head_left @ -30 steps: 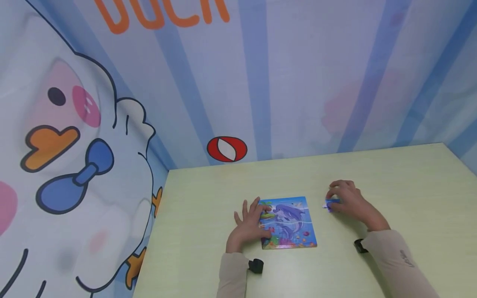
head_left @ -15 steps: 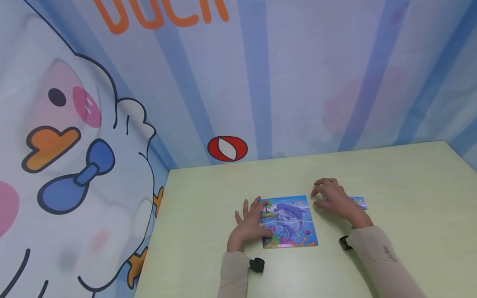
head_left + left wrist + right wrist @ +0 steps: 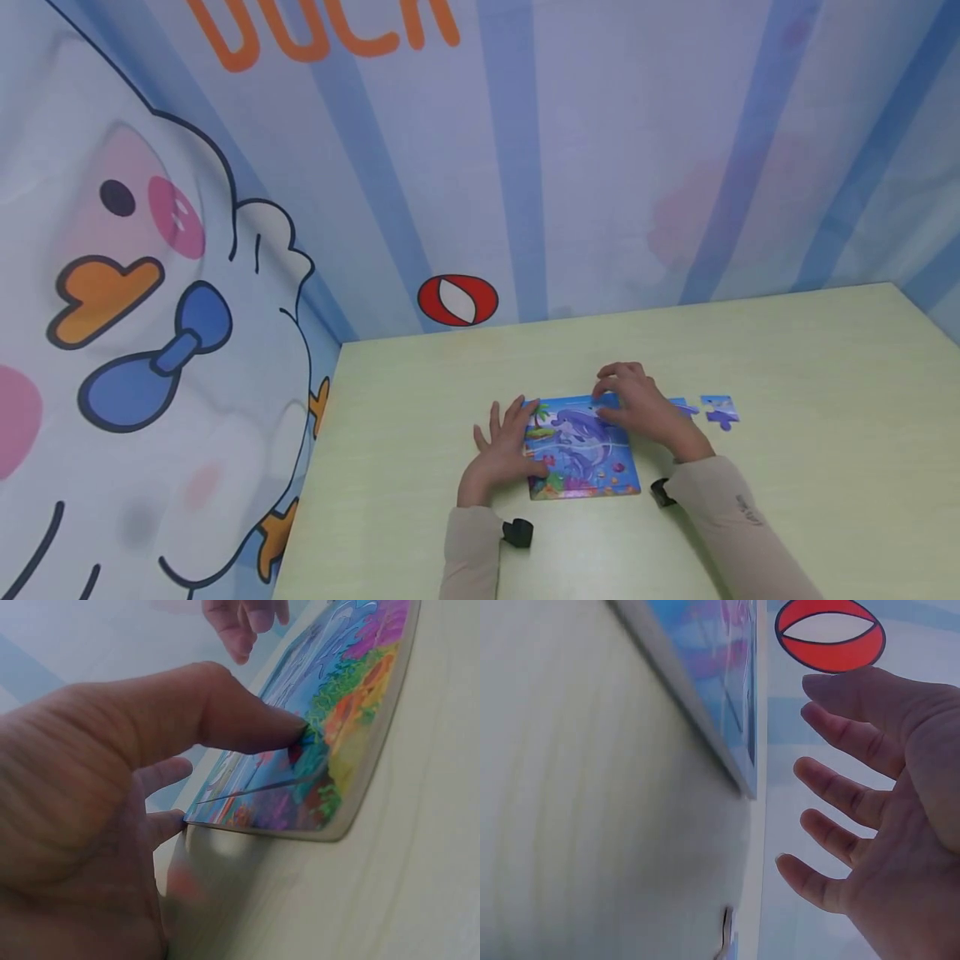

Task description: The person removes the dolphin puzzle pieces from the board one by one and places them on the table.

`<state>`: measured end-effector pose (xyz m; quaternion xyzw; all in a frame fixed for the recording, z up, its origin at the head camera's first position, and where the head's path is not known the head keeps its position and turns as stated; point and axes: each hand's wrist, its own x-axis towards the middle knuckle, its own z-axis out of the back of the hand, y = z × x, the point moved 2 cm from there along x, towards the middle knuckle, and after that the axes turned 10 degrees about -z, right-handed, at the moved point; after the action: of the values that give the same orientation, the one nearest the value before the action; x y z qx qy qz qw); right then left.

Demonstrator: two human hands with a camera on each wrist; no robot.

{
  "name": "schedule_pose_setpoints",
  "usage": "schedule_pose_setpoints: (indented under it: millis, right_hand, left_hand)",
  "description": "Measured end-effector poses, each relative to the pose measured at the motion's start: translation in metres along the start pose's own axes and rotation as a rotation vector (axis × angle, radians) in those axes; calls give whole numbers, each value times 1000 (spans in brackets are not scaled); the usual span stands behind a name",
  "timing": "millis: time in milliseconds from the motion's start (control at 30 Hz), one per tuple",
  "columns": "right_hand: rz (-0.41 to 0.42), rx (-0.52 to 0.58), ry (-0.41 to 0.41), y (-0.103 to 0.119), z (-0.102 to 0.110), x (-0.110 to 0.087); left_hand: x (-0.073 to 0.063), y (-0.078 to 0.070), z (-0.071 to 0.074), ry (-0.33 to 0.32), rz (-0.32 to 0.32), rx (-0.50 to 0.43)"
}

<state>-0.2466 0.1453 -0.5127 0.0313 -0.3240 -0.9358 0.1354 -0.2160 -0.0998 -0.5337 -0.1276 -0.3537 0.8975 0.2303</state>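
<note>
A jigsaw puzzle [image 3: 581,454] with purple dolphins in a blue sea lies flat on the table in a thin board. At its left side rests my left hand [image 3: 498,458], fingers spread, with the thumb [image 3: 262,727] pressing the picture near the coral corner. My right hand [image 3: 637,408] hovers at the board's upper right corner. In the right wrist view its fingers [image 3: 847,787] are slightly bent and apart, and nothing is between them. Right of the board lie a loose puzzle piece [image 3: 720,408] and another piece [image 3: 684,407], partly hidden behind the right hand.
The pale wooden table [image 3: 825,400] reaches back to a printed cloth wall [image 3: 600,167]. A large cartoon duck print [image 3: 225,417] covers the cloth on the left. Each wrist wears a small black camera [image 3: 517,532].
My right hand has moved left, off the loose pieces and over to the puzzle's upper right corner. Two loose pieces now show behind it. My left hand has stayed put.
</note>
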Motion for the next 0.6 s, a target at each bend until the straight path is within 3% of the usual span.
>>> schedule_pose_setpoints:
  millis: [200, 600]
  right_hand:
    - [29, 38, 9, 12, -8, 2]
    - [34, -60, 59, 35, -25, 10]
  left_hand:
    - [0, 1, 0, 9, 8, 1]
    - [0, 2, 0, 9, 7, -7]
